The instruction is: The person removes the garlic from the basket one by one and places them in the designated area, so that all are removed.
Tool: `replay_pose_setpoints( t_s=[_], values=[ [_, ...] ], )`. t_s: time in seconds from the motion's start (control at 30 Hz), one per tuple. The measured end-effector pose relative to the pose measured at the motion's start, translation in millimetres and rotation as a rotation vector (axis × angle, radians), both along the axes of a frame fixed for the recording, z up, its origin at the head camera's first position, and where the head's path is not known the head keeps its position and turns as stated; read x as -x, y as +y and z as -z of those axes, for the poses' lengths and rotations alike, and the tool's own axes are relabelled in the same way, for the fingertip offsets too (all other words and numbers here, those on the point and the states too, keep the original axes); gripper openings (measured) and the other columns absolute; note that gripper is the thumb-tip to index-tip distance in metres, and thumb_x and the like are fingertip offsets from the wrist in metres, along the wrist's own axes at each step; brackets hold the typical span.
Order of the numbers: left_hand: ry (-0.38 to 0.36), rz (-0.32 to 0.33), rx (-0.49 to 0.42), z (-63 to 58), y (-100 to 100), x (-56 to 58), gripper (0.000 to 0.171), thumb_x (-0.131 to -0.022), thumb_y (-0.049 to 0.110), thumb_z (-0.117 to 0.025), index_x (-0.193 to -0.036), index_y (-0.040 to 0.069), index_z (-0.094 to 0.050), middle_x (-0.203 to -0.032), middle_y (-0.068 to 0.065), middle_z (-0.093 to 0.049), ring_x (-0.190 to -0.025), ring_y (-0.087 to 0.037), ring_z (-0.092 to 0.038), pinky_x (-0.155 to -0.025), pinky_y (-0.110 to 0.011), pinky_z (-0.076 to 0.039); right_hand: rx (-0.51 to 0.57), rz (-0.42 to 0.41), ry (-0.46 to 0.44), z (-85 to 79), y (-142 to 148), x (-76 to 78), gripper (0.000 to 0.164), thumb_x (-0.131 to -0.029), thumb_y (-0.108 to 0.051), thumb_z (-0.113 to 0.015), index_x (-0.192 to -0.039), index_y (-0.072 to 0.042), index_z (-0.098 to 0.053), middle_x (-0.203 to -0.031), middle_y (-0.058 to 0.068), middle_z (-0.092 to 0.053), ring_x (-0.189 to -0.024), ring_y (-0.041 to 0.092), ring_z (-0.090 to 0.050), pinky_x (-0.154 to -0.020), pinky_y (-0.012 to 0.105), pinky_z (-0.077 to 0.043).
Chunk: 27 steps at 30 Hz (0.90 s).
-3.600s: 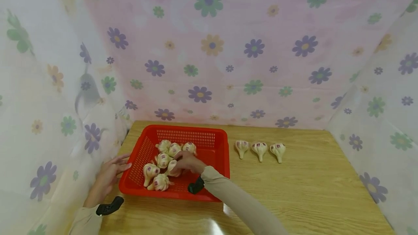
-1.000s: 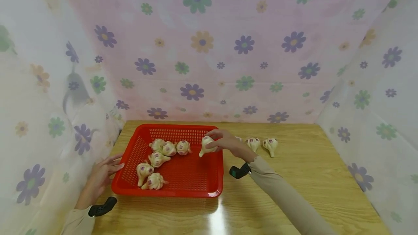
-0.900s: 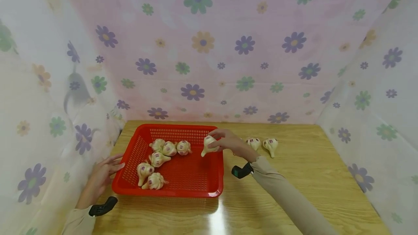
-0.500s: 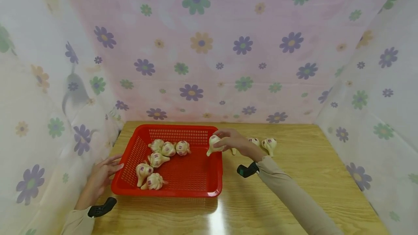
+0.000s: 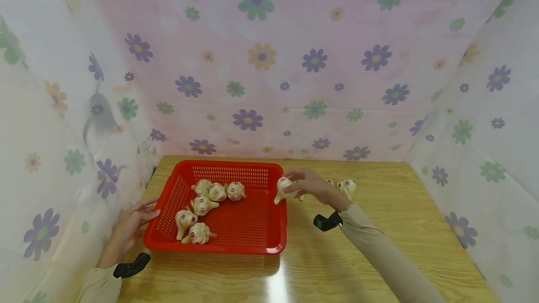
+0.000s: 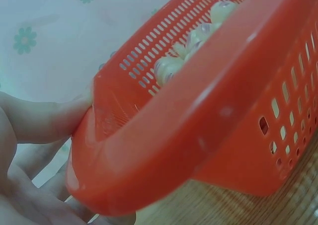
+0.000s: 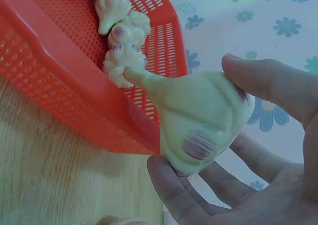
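Observation:
My right hand (image 5: 309, 186) holds a garlic bulb (image 7: 203, 118) between thumb and fingertips, its stem toward the basket. In the head view this bulb hangs over the right rim of a red plastic basket (image 5: 275, 247). My left hand (image 5: 128, 228) is at the basket's left side; in the left wrist view its thumb (image 6: 54, 120) lies on the rim and the other fingers reach underneath. Several garlic bulbs (image 5: 203, 205) lie in the left half of the basket. Right of it, a row of garlic bulbs (image 5: 347, 188) stands on the table, partly hidden by my right hand.
The wooden table (image 5: 391, 237) carries the basket near its back left. Flower-printed cloth (image 5: 290, 69) hangs behind and on both sides. A black wrist device (image 5: 327, 222) sits on the right wrist, and another wrist device (image 5: 132, 267) on the left.
My right hand has lifted a garlic bulb from among the others and carried it right, from inside the basket to its right rim. The left hand stays at the basket's left side.

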State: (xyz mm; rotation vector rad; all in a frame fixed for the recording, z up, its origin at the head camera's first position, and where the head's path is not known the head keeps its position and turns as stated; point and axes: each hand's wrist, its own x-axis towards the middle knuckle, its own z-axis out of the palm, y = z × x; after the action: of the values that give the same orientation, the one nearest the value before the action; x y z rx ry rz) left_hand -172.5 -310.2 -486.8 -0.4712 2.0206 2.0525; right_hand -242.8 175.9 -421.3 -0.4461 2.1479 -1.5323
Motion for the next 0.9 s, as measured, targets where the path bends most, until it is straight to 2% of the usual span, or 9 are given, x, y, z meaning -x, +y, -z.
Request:
replay_pose_setpoints(
  t_s=[0.33, 0.67, 0.9],
  values=[
    [0.010, 0.016, -0.002, -2.7, 1, -1.7, 0.055, -0.089, 0.014, -0.063, -0.140, 0.013, -0.043, -0.099, 0.012, -0.062, -0.090, -0.011, -0.061, -0.081, -0.038, -0.052, -0.058, 0.058, -0.019, -1.2, 19, 0.0, 0.054, -0.087, -0.021, -0.069, -0.134, -0.005, -0.047, -0.133, 0.017, -0.047, -0.109, 0.028, -0.054, -0.082, 0.041, -0.051],
    [0.007, 0.015, -0.005, -3.4, 1, -1.4, 0.053, -0.088, 0.014, -0.064, -0.139, 0.014, -0.045, -0.098, 0.012, -0.063, -0.090, -0.011, -0.061, -0.081, -0.038, -0.052, -0.044, 0.065, -0.012, -2.2, 35, 0.2, 0.050, -0.088, -0.020, -0.068, -0.130, -0.002, -0.049, -0.129, 0.020, -0.050, -0.098, 0.027, -0.059, -0.079, 0.039, -0.051],
    [0.004, 0.017, 0.003, -3.4, 0, -0.4, 0.056, -0.089, 0.014, -0.063, -0.141, 0.011, -0.042, -0.099, 0.011, -0.063, -0.090, -0.011, -0.061, -0.081, -0.039, -0.052, -0.078, 0.104, -0.022, -1.0, 46, 2.3, 0.052, -0.086, -0.024, -0.070, -0.130, -0.004, -0.050, -0.127, 0.019, -0.051, -0.102, 0.028, -0.057, -0.080, 0.040, -0.050]
  ],
)
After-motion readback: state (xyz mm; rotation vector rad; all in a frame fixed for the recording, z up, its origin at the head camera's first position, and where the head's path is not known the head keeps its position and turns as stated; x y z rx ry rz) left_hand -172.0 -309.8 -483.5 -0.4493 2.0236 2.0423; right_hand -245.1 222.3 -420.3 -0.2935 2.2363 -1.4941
